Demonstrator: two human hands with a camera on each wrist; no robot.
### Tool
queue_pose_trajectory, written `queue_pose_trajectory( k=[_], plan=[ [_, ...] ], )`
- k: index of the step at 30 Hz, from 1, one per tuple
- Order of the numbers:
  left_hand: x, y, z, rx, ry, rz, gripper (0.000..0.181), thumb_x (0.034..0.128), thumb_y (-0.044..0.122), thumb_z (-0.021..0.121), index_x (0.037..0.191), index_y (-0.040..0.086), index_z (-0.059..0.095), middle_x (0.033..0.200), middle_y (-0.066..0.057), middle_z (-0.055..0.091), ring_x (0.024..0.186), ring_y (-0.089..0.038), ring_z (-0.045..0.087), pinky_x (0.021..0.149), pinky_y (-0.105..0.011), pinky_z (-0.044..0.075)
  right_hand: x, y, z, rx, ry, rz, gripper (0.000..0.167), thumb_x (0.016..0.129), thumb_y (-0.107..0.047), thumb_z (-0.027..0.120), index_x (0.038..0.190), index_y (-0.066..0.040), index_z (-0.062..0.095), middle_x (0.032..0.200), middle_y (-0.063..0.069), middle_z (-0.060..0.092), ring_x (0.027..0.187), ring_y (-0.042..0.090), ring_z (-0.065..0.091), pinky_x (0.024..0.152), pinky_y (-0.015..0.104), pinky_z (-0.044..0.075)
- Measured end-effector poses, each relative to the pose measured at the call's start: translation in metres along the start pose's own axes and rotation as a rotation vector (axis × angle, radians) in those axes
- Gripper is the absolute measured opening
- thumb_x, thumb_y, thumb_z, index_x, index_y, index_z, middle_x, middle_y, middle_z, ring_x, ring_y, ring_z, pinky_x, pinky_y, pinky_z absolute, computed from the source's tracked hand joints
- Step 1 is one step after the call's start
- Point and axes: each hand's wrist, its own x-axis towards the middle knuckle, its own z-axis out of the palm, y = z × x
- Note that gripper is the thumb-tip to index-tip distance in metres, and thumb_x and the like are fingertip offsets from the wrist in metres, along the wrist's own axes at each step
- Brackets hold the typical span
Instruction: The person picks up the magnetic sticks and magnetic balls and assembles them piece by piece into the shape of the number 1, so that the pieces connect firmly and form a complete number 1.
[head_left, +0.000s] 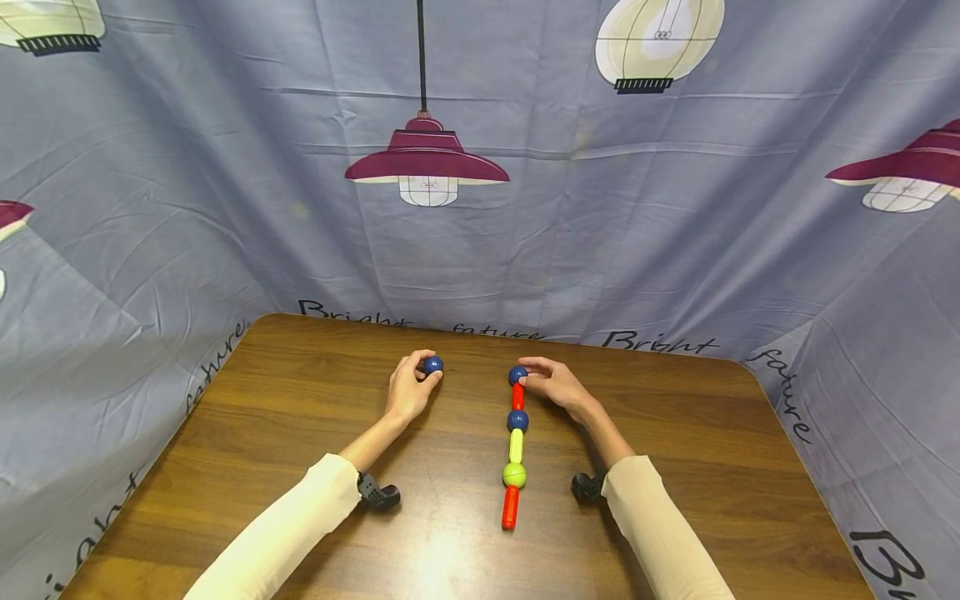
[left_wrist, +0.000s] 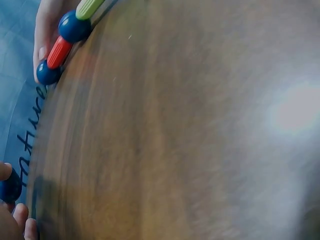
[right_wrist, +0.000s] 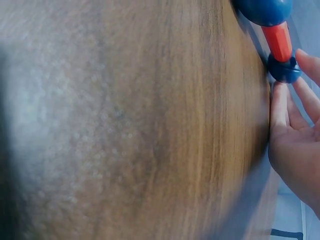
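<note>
My left hand pinches a loose blue ball between thumb and fingers, left of the chain. To the right, my right hand holds the blue ball at the far end of a chain lying on the table. From that end toward me run a red rod, another blue ball, a yellow-green rod, a green ball and a second red rod. In the right wrist view, fingers and thumb surround the end ball.
The pieces lie on a brown wooden table with rounded far corners. Behind it hangs a grey-blue curtain printed with lamps and lettering. Black wrist devices sit at both cuffs, and glare shows near the table's front.
</note>
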Motion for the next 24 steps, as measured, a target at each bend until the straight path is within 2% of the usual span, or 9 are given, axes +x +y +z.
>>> queue_pose_trajectory(
  k=[8, 14, 19, 24],
  plan=[
    [-0.019, 0.008, 0.0, -0.021, -0.04, 0.017, 0.038, 0.0911, 0.011, 0.074, 0.127, 0.008, 0.063, 0.111, -0.013, 0.061, 0.094, -0.026, 0.057, 0.082, -0.044, 0.049, -0.001, -0.001, 0.0, -0.001, 0.004, -0.013, 0.049, 0.093, -0.01, 0.07, 0.139, 0.0, 0.054, 0.132, 0.019, 0.06, 0.118, 0.029, 0.058, 0.09, 0.031, 0.05],
    [-0.035, 0.013, -0.001, -0.036, -0.071, 0.035, 0.037, 0.0913, 0.012, 0.074, 0.126, 0.009, 0.063, 0.113, -0.012, 0.061, 0.095, -0.026, 0.059, 0.08, -0.042, 0.05, -0.002, -0.001, 0.001, 0.004, 0.014, -0.042, 0.051, 0.092, -0.008, 0.07, 0.139, 0.004, 0.053, 0.131, 0.024, 0.059, 0.117, 0.03, 0.059, 0.092, 0.031, 0.049],
    [-0.051, 0.019, -0.003, -0.062, -0.103, 0.034, 0.037, 0.0904, 0.012, 0.075, 0.125, 0.01, 0.063, 0.112, -0.009, 0.061, 0.095, -0.025, 0.06, 0.075, -0.038, 0.05, -0.005, 0.0, 0.001, 0.007, 0.025, -0.036, 0.053, 0.093, -0.011, 0.071, 0.141, 0.001, 0.052, 0.132, 0.022, 0.058, 0.12, 0.03, 0.057, 0.092, 0.031, 0.049],
    [-0.066, 0.024, -0.004, -0.109, -0.147, 0.037, 0.036, 0.0903, 0.012, 0.074, 0.124, 0.011, 0.063, 0.109, -0.009, 0.06, 0.096, -0.026, 0.061, 0.071, -0.035, 0.05, -0.012, 0.002, 0.002, 0.03, 0.036, -0.035, 0.059, 0.094, -0.013, 0.07, 0.145, 0.002, 0.045, 0.136, 0.025, 0.054, 0.124, 0.035, 0.052, 0.099, 0.039, 0.046]
  ],
)
